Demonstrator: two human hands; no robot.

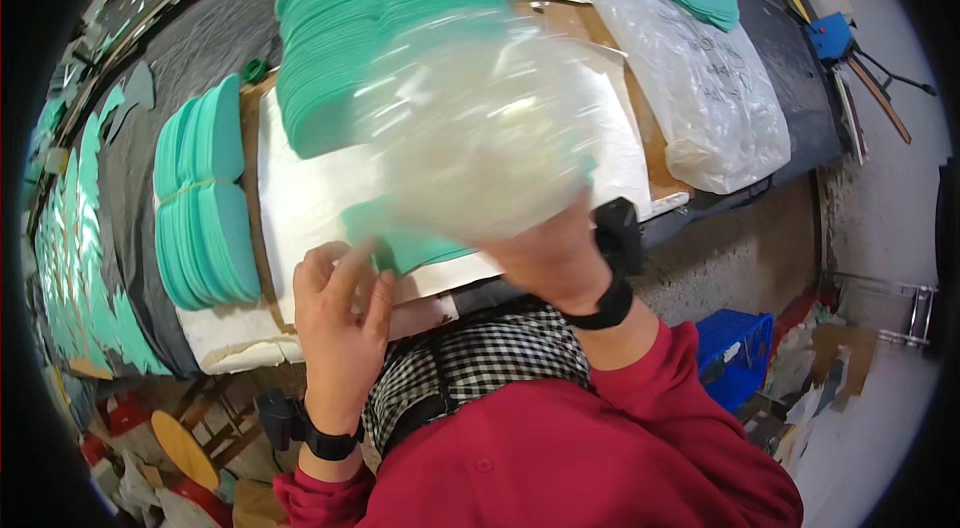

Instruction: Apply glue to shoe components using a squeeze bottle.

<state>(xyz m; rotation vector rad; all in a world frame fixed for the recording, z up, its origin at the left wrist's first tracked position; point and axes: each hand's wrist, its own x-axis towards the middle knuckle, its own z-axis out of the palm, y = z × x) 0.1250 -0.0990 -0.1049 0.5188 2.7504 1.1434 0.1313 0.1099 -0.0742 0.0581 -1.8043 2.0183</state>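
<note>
head view: green piece [422, 248] lies between both hands, visible length roughly crosswise, left hand [342, 300] nearer, half-curled (grip unclear), right hand [553, 256] clutching blurred clear plastic [480, 133].

Your flat white sheet [300, 213] had a thin green piece [425, 250] over it, a green insole-shaped bundle [205, 233] left, a translucent plastic bag [715, 103] right.

Your left hand [340, 298] lies palm down, fingers bent, thumb apart from the forefinger, its wrist [335, 413] nearly straight. Your right hand [550, 253], blurred, reaches farther forward and leftward, fingers mostly hidden.
</note>
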